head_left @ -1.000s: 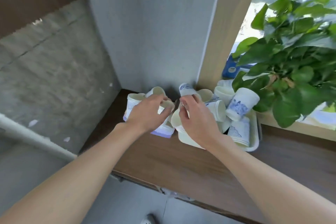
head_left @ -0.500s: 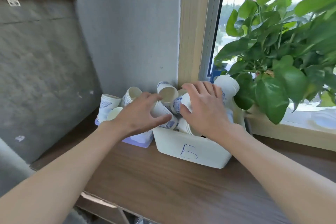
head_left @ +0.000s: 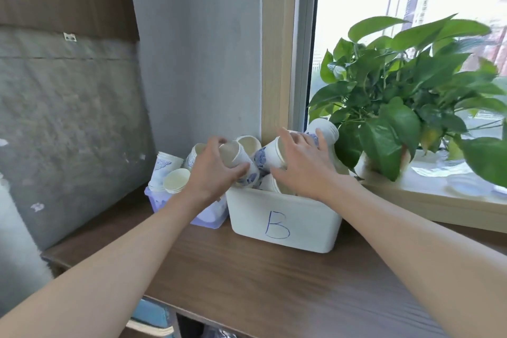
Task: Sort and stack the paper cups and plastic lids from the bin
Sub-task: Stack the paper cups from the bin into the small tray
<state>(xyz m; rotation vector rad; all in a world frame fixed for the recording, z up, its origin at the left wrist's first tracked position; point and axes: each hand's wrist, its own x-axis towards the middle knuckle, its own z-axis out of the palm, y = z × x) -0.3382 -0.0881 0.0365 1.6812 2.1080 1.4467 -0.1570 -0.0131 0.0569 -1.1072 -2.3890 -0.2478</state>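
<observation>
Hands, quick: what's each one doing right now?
Left hand: grips a cup.
Right hand: lies over another cup; grip cannot be told.

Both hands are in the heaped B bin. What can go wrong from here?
1. The white bin is heaped above its rim. Pulling out the paper cup that the left hand grips may tip neighbours onto the shelf.
2. The right hand lies against the tilted cup stack at the bin's far right. A push could send it over the rim towards the plant.
3. The left forearm crosses the lavender bin and may knock its cups.
</observation>
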